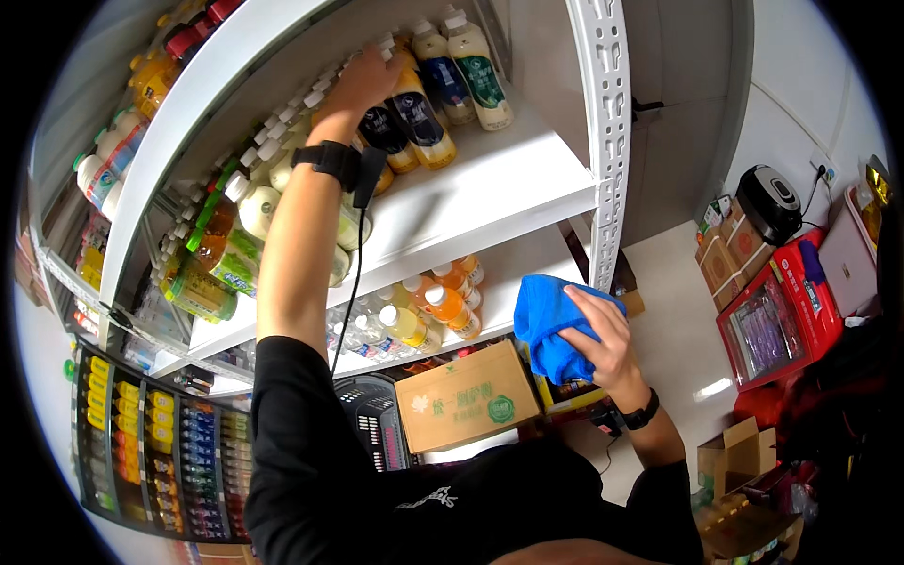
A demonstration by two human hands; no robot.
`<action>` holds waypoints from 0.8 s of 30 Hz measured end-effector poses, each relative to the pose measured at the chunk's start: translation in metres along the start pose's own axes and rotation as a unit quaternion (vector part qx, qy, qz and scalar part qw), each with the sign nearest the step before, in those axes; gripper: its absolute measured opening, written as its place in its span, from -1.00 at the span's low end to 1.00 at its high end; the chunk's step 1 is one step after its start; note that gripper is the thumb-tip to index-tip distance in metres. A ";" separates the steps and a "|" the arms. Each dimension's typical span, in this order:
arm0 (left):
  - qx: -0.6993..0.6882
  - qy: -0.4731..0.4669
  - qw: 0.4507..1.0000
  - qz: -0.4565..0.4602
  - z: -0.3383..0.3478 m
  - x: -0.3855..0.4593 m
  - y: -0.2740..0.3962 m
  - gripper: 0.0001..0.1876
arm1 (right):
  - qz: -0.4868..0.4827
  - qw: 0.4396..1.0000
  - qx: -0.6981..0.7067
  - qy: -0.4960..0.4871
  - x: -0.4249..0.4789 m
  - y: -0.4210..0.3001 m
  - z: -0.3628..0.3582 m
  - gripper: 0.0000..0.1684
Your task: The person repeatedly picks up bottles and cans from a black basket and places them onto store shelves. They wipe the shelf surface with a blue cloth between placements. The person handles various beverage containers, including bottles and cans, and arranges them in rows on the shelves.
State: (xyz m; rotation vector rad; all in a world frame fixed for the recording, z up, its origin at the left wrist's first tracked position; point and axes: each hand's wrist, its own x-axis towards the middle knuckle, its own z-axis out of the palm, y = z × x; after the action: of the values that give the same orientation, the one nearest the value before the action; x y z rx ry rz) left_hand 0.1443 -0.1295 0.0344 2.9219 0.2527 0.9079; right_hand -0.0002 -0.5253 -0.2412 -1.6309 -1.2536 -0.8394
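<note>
My left hand (367,79) reaches onto the upper white shelf (480,191) among the tops of bottles with dark labels (419,121). Its fingertips are at the white caps; whether they grip one is not clear. Right of it stand a milky bottle with a green label (479,70) and one with a blue label (443,74). Rows of white-capped bottles and green-capped tea bottles (226,244) are left of my forearm, which hides part of them. Away from the shelf, my right hand (609,346) holds a bunched blue cloth (558,328).
Orange drink bottles (452,311) stand on the lower shelf. Below are a cardboard carton (466,399) and a dark plastic basket (371,417). A perforated white upright (609,141) rises at the shelf's right corner. A drinks rack (166,438) is at lower left; boxes and a rice cooker (770,203) are at right.
</note>
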 end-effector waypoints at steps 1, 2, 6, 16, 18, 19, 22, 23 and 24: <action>0.012 -0.003 1.000 0.025 -0.005 -0.003 0.003 -0.16 | 0.003 1.000 -0.001 -0.001 0.000 0.001 0.000 -0.72; 0.024 -0.007 0.998 0.049 -0.007 -0.006 0.001 -0.10 | 0.008 1.000 0.005 -0.004 -0.001 0.002 0.000 -0.72; 0.095 -0.053 0.988 0.107 -0.021 -0.014 0.007 0.04 | -0.001 1.000 0.006 -0.015 0.000 0.009 0.005 -0.72; 0.117 -0.048 0.985 0.115 -0.009 0.002 -0.002 0.01 | -0.001 0.999 0.015 -0.049 0.004 0.005 0.013 -0.73; 0.114 -0.065 0.986 0.104 -0.008 0.004 0.001 0.01 | 0.005 0.999 0.013 -0.039 0.001 0.006 0.014 -0.73; 0.112 -0.073 0.986 0.100 -0.008 0.005 0.007 0.01 | 0.011 0.999 0.013 -0.035 -0.001 0.007 0.014 -0.73; 0.215 -0.057 0.969 0.104 -0.006 0.007 0.014 -0.04 | 0.008 0.999 0.009 -0.041 -0.002 0.006 0.012 -0.73; 0.227 -0.025 0.967 0.111 -0.006 0.005 0.013 -0.05 | 0.002 0.999 0.009 -0.048 -0.001 0.005 0.012 -0.72; 0.236 0.005 0.965 0.116 -0.004 -0.001 0.011 -0.05 | 0.001 0.999 0.008 -0.043 -0.001 0.004 0.013 -0.72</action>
State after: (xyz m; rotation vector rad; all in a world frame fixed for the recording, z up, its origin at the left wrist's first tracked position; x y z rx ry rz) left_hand 0.1432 -0.1403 0.0382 3.4471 0.1449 1.0118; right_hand 0.0035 -0.5146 -0.2482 -1.6713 -1.3147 -0.7626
